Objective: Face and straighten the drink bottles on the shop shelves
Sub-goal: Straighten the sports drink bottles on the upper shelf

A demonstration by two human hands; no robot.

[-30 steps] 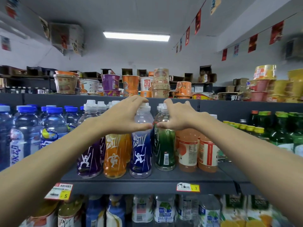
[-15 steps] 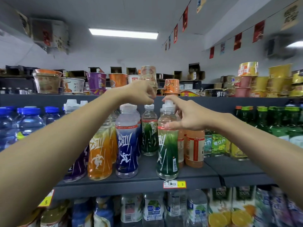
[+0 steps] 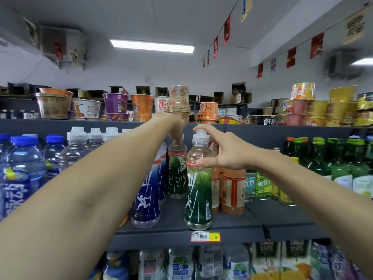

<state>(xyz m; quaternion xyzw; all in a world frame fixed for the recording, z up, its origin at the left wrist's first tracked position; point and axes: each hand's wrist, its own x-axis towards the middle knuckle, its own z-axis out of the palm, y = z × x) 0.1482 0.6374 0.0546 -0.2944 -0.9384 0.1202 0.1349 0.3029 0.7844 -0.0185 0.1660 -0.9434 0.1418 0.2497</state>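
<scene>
A green drink bottle (image 3: pixel 198 190) with a white cap stands upright at the front edge of the dark shelf (image 3: pixel 232 225). My right hand (image 3: pixel 224 152) holds it at the neck, forefinger over the cap and thumb on the shoulder. Behind it, deeper on the shelf, stands a second green bottle (image 3: pixel 177 174). My left hand (image 3: pixel 175 126) reaches in from above and its fingers close on that bottle's cap. A blue bottle (image 3: pixel 146 197) stands to the left, partly behind my left forearm. Peach-coloured bottles (image 3: pixel 233 190) stand to the right.
Blue-capped water bottles (image 3: pixel 22 168) fill the shelf's left end, green glass bottles (image 3: pixel 331 158) the right. Instant noodle cups (image 3: pixel 115 104) line the shelf above. More drinks (image 3: pixel 179 263) sit on the shelf below. A price tag (image 3: pixel 204 237) marks the shelf's front lip.
My left hand has dropped from above the shelf lip onto the cap of the rear green bottle. My right hand has stayed on the front green bottle's neck. The view has shifted slightly.
</scene>
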